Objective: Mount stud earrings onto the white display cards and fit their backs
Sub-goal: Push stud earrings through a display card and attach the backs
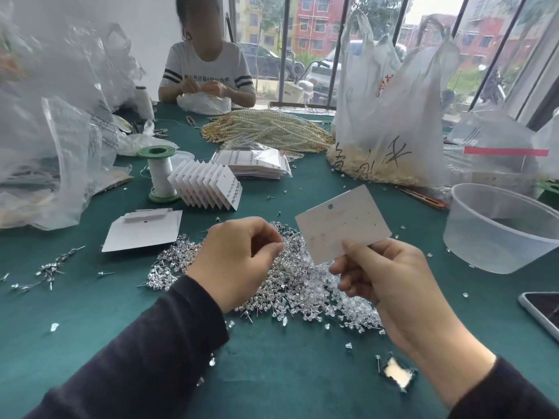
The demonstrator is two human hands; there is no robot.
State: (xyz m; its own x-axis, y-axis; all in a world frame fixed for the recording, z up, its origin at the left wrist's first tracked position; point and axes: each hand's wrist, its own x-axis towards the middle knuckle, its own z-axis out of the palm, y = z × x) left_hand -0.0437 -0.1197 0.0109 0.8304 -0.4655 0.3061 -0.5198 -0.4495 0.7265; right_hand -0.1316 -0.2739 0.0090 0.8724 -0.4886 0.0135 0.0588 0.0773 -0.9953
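The white display card (pixel 341 222) is held up just right of the frame's centre, tilted, with a round hole near its top edge and a line of faint print below it, too small to read. The right hand (pixel 390 285) pinches its lower edge, thumb on the front and fingers curled behind. At centre, the left hand (pixel 239 261) hovers with fingers curled and thumb meeting forefinger; whether a stud sits between them cannot be told. Under both hands a pile of stud earrings (pixel 302 288) spreads over the green tablecloth (pixel 272 376).

A stack of blank cards (pixel 145 231) lies left of centre. Above it stand a fanned row of filled cards (pixel 208 186) and a green-ended spool (pixel 160 173). A clear plastic tub (pixel 502 228) stands at the right. A white plastic bag (pixel 390 116) in the upper right bears red print and black handwritten characters that I cannot read. Pearl strands (pixel 269 128) lie at upper centre before another person (pixel 205 68), whose shirt lettering is blurred.
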